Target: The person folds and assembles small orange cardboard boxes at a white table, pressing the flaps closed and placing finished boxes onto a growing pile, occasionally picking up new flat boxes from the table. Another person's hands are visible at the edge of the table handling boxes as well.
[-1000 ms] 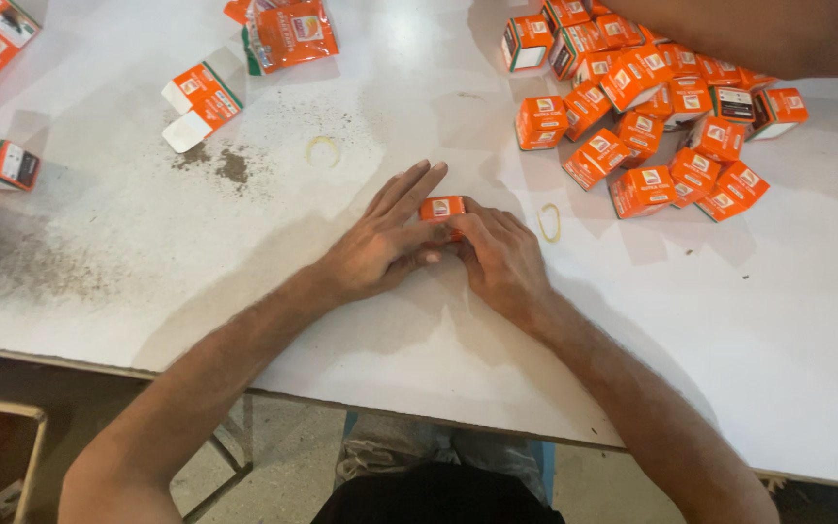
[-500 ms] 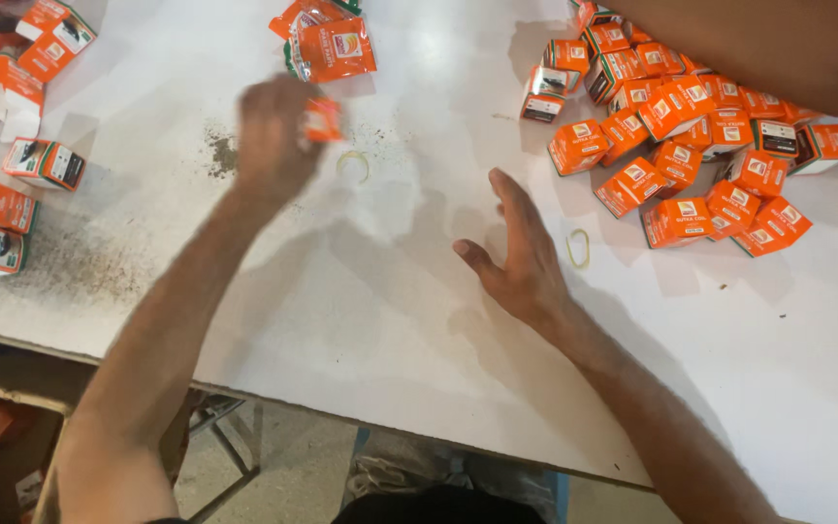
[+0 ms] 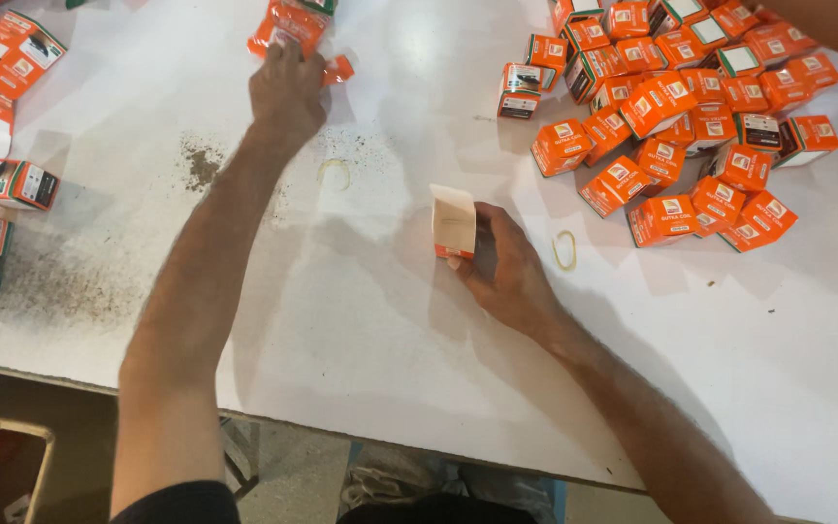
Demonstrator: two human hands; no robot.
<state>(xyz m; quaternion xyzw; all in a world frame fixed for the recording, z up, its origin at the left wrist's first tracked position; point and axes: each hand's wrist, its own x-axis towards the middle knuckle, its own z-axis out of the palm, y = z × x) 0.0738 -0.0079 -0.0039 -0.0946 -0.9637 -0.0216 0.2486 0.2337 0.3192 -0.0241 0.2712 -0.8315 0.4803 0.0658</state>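
Near the table's (image 3: 361,369) far edge the left hand (image 3: 288,87) has now reached out, fingers closed on a small orange packet (image 3: 338,69) beside a crinkled orange pouch (image 3: 288,21), while the right hand (image 3: 501,267) has picked up and grips an upright open-flapped small orange-and-white cardboard carton (image 3: 454,223) mid-table.

Small packing workshop. Evidence: large white worktable (image 3: 361,320) dusted with dark powder (image 3: 201,163), heap of identical small orange cartons (image 3: 676,107), more cartons (image 3: 2,116) at left edge, loose rubber bands (image 3: 564,249).
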